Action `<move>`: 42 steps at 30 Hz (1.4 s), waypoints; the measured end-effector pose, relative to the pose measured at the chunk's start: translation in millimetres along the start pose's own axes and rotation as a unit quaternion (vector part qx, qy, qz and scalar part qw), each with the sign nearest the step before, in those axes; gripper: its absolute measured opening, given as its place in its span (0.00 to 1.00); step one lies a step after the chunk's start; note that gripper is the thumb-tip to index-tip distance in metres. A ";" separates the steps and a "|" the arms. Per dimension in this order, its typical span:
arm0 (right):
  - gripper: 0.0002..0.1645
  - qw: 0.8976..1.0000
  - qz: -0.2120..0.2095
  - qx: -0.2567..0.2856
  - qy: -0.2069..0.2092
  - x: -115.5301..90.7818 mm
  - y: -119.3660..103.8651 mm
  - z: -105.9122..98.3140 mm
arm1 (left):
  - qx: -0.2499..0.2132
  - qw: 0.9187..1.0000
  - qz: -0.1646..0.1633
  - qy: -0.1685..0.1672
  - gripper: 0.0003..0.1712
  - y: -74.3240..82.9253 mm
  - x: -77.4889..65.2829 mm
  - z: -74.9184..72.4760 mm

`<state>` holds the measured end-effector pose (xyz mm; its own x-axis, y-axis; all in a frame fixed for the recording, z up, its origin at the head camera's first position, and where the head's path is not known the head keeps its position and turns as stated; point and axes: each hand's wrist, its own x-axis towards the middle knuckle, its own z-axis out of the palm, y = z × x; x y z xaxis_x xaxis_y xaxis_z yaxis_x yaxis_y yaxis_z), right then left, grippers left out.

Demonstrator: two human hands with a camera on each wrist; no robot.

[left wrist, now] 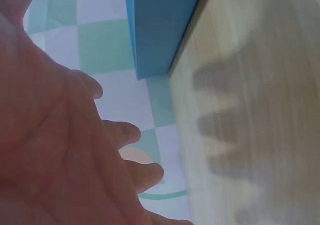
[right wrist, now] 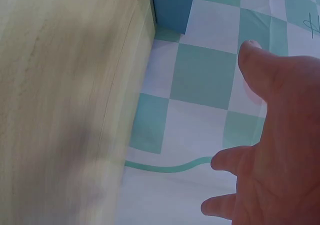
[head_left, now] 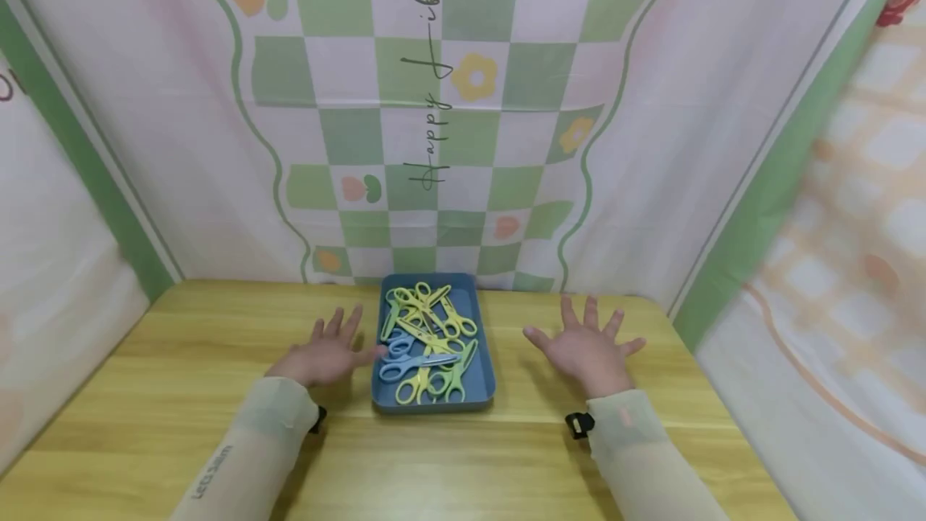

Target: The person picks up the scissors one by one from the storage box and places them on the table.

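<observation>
A blue tray stands at the back middle of the wooden table, holding several pairs of scissors. Yellow scissors lie heaped in it with blue scissors and green scissors. To the tray's left my left hand is spread with straight fingers, its thumb tip overlapping the tray's edge in the head view. My right hand spreads its fingers over the table, apart from the tray on its right. Neither hand holds anything. In the left wrist view the palm faces the camera beside the tray's wall.
The wooden table reaches back to a hanging curtain with green and white checks. More curtain hangs along the right side, and a white one on the left. Each wrist wears a dark strap.
</observation>
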<state>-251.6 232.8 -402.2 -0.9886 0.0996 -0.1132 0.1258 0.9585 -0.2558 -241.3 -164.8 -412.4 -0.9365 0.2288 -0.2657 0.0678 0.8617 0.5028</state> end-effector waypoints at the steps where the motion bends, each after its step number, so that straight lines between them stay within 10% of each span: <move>1: 0.73 1.000 -0.001 0.000 0.000 0.2 0.1 0.1 | 0.000 1.000 0.003 -0.003 0.67 1.1 -0.6 0.3; 42: 0.73 1.000 -0.006 0.002 -0.017 1.4 -5.0 -3.3 | 0.025 0.999 -0.014 -0.036 0.78 11.0 -3.9 32.4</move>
<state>-253.8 229.0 -397.9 -0.9866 0.0796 -0.1421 0.1149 0.9585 -0.2609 -225.7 -141.5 -432.5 -0.9112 0.2345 -0.3386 0.0603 0.8891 0.4537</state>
